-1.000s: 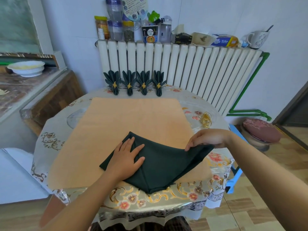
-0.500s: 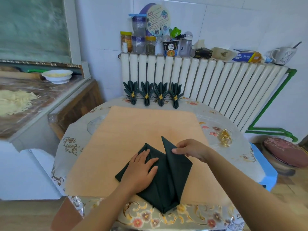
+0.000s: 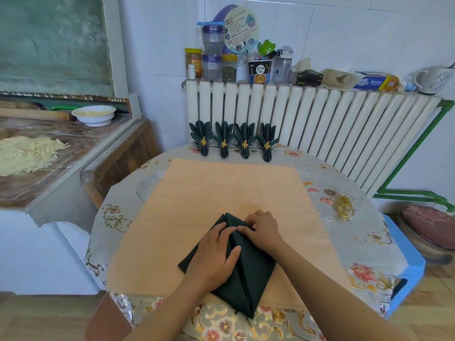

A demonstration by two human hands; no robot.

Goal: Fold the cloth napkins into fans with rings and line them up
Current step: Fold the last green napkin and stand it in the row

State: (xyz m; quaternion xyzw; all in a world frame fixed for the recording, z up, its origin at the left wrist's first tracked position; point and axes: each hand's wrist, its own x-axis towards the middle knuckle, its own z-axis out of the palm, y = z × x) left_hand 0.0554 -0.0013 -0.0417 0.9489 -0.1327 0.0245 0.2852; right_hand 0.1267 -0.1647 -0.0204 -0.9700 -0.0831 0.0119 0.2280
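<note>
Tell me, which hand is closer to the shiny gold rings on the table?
The right hand. It rests on the green napkin, with the gold rings farther off to its right; the left hand lies beyond it, farther from them.

Four folded fan napkins (image 3: 234, 141) with gold rings stand in a row just in front of the radiator (image 3: 320, 124). One dark green napkin (image 3: 248, 274) lies flat, well in front of the radiator. One pile of loose gold rings (image 3: 344, 206) sits near the radiator's right end; their count is unclear.
</note>
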